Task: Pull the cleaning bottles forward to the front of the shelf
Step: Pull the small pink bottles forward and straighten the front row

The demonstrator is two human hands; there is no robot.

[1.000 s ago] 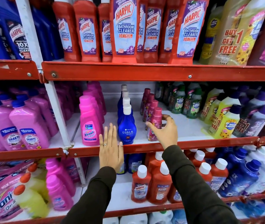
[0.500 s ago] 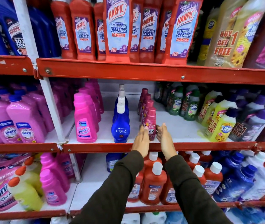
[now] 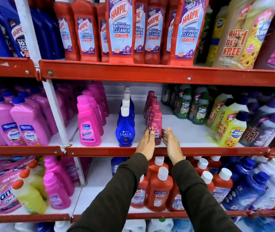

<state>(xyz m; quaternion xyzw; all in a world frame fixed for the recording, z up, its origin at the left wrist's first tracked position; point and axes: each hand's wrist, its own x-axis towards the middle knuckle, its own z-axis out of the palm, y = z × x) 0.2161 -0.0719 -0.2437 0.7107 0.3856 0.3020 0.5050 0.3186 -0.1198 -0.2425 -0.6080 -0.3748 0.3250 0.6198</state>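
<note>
On the middle shelf a row of magenta Comfort bottles runs front to back, the first one standing at the front rail. My left hand lies flat against its left side, fingertips on the label. On the other side, my right hand is flat, fingers straight, its tips at the bottle's edge. Neither hand is closed around it. Left of this stand a row of blue Ujala bottles and a row of pink Vanish bottles, both at the front.
Green Max Kleen bottles stand far back on the right, and yellow ones sit nearer the front. White shelf floor shows between them and my hands. Red Harpic bottles fill the shelf above; red Bactin bottles are below.
My left hand left the rail below the Ujala bottle and moved right to the Comfort bottle. My right hand came down from that bottle's neck to its right side.
</note>
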